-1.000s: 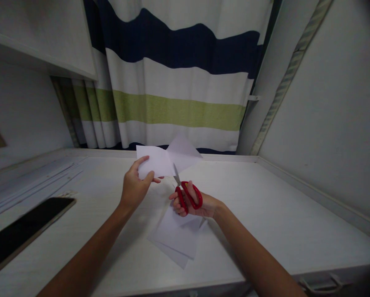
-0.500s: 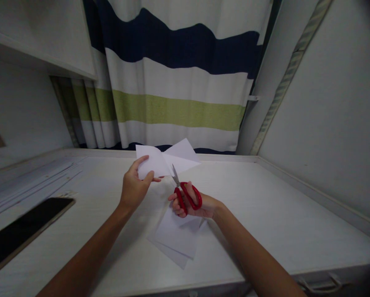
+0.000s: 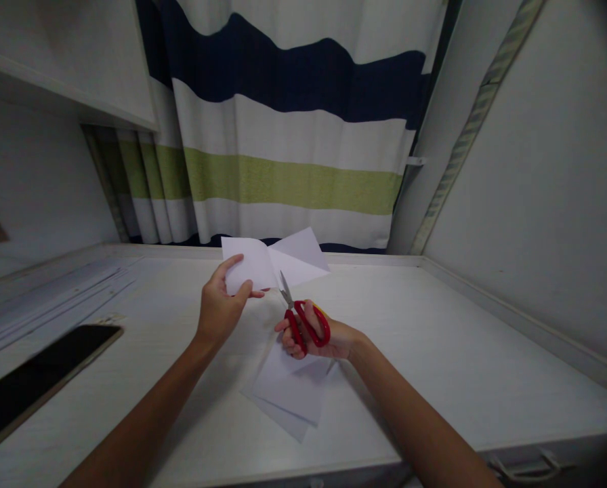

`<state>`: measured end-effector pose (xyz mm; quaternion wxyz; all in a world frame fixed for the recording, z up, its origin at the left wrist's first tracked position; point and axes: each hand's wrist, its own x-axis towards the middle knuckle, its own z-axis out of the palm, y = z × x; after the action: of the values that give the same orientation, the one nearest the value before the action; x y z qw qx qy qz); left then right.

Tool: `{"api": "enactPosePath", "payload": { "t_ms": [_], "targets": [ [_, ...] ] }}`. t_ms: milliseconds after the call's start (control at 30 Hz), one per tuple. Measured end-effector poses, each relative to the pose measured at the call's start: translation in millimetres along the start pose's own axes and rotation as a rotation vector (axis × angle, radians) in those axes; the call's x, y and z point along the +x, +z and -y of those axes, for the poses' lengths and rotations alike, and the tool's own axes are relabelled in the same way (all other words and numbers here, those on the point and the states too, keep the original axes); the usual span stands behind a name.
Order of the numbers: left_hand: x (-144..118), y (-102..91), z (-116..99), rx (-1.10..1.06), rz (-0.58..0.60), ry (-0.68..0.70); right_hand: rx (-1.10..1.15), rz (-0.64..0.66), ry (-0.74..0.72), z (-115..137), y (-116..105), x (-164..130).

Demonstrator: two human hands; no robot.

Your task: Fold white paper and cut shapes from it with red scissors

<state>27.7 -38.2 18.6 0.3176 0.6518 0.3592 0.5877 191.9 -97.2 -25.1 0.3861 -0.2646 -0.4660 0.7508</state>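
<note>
My left hand pinches a white sheet of paper by its left part, thumb in front and fingers behind, holding it above the table. The sheet is split by a cut in the middle, and its right part spreads to the right and tilts back. In my right hand are scissors with red handles, fingers through the loops. Their blades point up and reach the paper's lower edge at the cut. Beneath my right hand, several white paper pieces lie overlapping on the table.
A dark phone lies on the white table at the left, with flat papers or sheets behind it. A striped curtain hangs at the back. A drawer handle shows at the front right.
The paper's right part has shifted slightly to the right, opening the cut a little. The scissors have tilted and moved slightly left. My left hand stays almost still.
</note>
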Motion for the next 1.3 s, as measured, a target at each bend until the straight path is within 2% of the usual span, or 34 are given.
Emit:
{"api": "enactPosePath", "payload": {
  "t_ms": [333,467,533,633,700,767,833,867,933,1000,1033,1067,1133,1300],
  "targets": [
    [-2,0.4,-2,0.007,-0.023,0.027,-0.008,-0.023,0.004,-2,-1,2],
    [4,-5.1,5,0.049,0.004,0.059,-0.1,-0.038,0.009,-3,0,-1],
    [11,-11.2,10,0.139,-0.034,0.114,-0.222,0.016,0.028,-3,1,-4],
    [22,-21.8,15,0.376,-0.194,0.271,-0.436,0.189,0.061,-1,2,-10],
    [26,-26.7,17,0.479,-0.231,0.319,-0.519,0.298,0.048,2,4,-15],
    [27,-28.4,16,0.519,-0.219,0.334,-0.546,0.35,-0.005,6,7,-18],
    [24,-27.3,14,0.515,-0.176,0.34,-0.538,0.247,-0.165,11,11,-18],
    [23,-26.1,13,0.495,-0.149,0.338,-0.532,0.124,-0.296,13,13,-17],
    [20,-23.8,10,0.406,-0.073,0.315,-0.514,-0.205,-0.56,17,16,-13],
    [18,-22.7,5,0.258,0.035,0.27,-0.527,-0.502,-0.733,19,15,-6],
    [18,-22.8,3,0.175,0.094,0.243,-0.541,-0.608,-0.784,20,14,-3],
    [18,-23.3,0,0.099,0.146,0.216,-0.554,-0.684,-0.807,19,11,0],
    [17,-25.1,-6,-0.013,0.208,0.173,-0.586,-0.758,-0.794,16,7,4],
    [13,-28.4,-11,-0.086,0.349,0.135,-0.699,-0.767,-0.619,2,4,12]
  ]
}}
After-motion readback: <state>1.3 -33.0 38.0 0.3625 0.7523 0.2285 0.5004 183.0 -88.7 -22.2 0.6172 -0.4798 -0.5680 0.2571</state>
